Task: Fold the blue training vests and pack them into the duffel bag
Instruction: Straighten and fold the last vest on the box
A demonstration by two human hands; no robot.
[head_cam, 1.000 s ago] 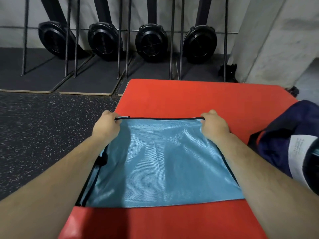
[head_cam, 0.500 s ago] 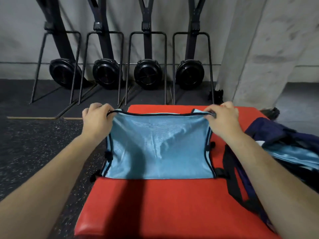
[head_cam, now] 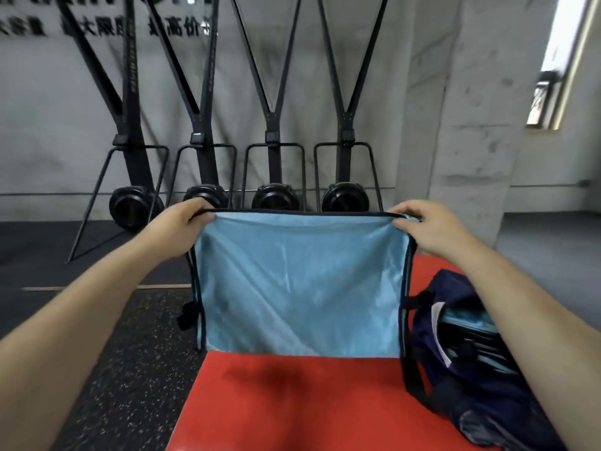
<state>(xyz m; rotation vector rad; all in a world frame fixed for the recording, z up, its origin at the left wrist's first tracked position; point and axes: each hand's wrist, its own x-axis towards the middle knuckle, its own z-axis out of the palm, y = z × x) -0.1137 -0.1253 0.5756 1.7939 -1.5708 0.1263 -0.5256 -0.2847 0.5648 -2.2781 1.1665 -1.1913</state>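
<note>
Head view showed, nearest, a red mat (head_cam: 292, 395) spread directly below the grip. Low and to the right of the grip, a navy duffel bag (head_cam: 481, 379) lay on that mat with its mouth open; light blue fabric (head_cam: 468, 322) showed inside it, and a black strap (head_cam: 410, 375) ran down from it, just beside the lower right corner of the held cloth. The blue training vest (head_cam: 299, 281) hung between the 2 hands as 1 flat panel with dark piping along its top edge and both sides. Its bottom edge lay level with the mat, and whether it touched could not be told. The left hand (head_cam: 177, 227) pinched the top left corner, fingers curled over the piping. The right hand (head_cam: 429, 231) gripped the top right corner in the same way, so the top edge ran taut between them. Below and to the left of the left hand lay a dark speckled floor (head_cam: 130, 369). Beyond the grip, 4 black machines (head_cam: 276, 196) stood in a row against a grey wall (head_cam: 48, 141), each with a round housing low down and slanted masts rising above. Farther back, to the right of the right hand, stood a concrete pillar (head_cam: 468, 141), with a bright window (head_cam: 553, 76) past it.
</note>
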